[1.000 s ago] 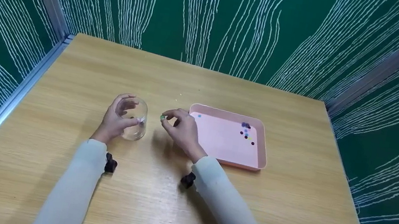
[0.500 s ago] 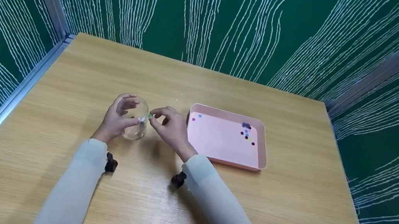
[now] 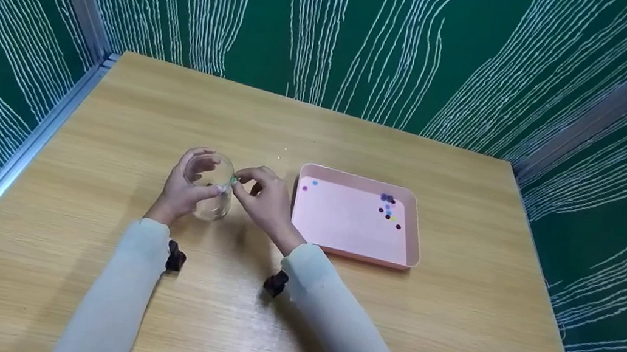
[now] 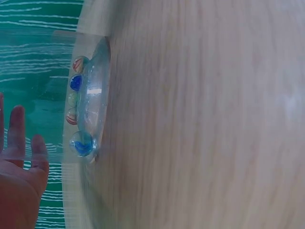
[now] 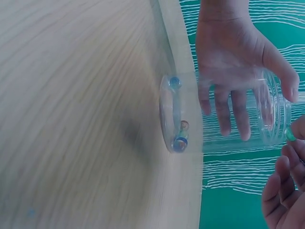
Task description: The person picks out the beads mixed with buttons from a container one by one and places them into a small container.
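My left hand [image 3: 181, 193] grips a clear jar [image 3: 212, 205] standing upright on the table, with the thumb across the near side and the fingers around the far side. Several glass marbles [image 4: 82, 143] lie on the jar's bottom, some with blue or reddish swirls. At the jar's right rim, my right hand [image 3: 270, 199] pinches a small green marble [image 5: 289, 134] between thumb and forefinger. The other fingers [image 5: 272, 191] of that hand are bent and hold nothing.
Right of my right hand is a shallow pink tray [image 3: 337, 228]. Several small round coloured pieces [image 3: 387, 207] lie toward its right side, and a pink and a blue one sit by its left wall. Green walls [image 3: 267, 22] with white lines surround the wooden table [image 3: 177, 98].
My right hand has moved left from beside the tray to the jar's rim with the green marble, uncovering the tray's left side. My left hand and the jar have stayed put.
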Tool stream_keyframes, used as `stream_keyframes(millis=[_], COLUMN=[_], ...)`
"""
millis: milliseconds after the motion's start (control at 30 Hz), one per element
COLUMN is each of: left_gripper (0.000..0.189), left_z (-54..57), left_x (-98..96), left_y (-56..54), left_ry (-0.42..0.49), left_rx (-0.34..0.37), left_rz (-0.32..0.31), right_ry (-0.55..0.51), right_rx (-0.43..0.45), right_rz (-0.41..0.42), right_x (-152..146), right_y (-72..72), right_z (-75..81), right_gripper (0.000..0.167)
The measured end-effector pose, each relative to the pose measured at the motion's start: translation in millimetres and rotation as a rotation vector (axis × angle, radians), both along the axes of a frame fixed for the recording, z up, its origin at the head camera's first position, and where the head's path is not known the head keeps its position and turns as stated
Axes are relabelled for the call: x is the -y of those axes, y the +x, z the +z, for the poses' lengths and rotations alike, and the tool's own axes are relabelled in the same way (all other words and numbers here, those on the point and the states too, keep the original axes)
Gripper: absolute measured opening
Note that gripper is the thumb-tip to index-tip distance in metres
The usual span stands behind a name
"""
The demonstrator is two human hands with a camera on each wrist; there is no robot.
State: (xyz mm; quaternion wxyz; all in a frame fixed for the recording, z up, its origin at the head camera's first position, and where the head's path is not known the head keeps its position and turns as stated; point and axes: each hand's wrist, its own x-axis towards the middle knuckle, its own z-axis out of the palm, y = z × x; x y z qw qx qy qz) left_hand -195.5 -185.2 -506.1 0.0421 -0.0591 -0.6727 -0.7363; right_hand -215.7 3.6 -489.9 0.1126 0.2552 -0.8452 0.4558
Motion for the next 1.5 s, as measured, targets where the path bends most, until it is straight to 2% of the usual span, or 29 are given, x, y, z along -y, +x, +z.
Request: stream_keyframes(millis=[167,400,633,767,867,1133,1333,1500], left_gripper=[0.072,0.072,0.072,0.072,0.071,0.069,0.07,0.071], left_z=[0.5,-0.2,-19.3,-22.9,-19.6,0.9,1.5,0.1], left_x=[-1.0,-2.5,-0.7,-0.8,-1.3,-3.1,-1.1,-0.3], left_y=[0.7,0.5,-9.1,-10.2,-8.7,2.1,3.0,1.9], left_ry=[-0.021,-0.028,-0.026,-0.027,-0.024,-0.049,-0.054,-0.048], left_rx=[0.009,0.011,0.016,0.014,0.016,0.008,0.012,0.009], left_rz=[-0.005,-0.008,0.01,0.023,0.021,0.006,0.006,0.017], right_ry=[-0.078,-0.07,-0.079,-0.095,-0.119,-0.165,-0.17,-0.215], right_rx=[-0.012,-0.038,-0.013,0.002,0.021,0.146,0.188,0.217], right_rz=[0.013,0.002,-0.008,-0.02,-0.041,-0.055,-0.059,-0.055], right_x=[2.7,6.1,10.6,14.4,16.8,19.0,20.4,21.6], right_y=[1.5,2.6,4.6,6.1,6.3,6.5,4.5,2.4], right_z=[0.6,0.7,1.5,0.4,-0.6,3.2,3.0,-1.2], right_gripper=[0.012,0.013,0.013,0.013,0.012,0.014,0.014,0.014])
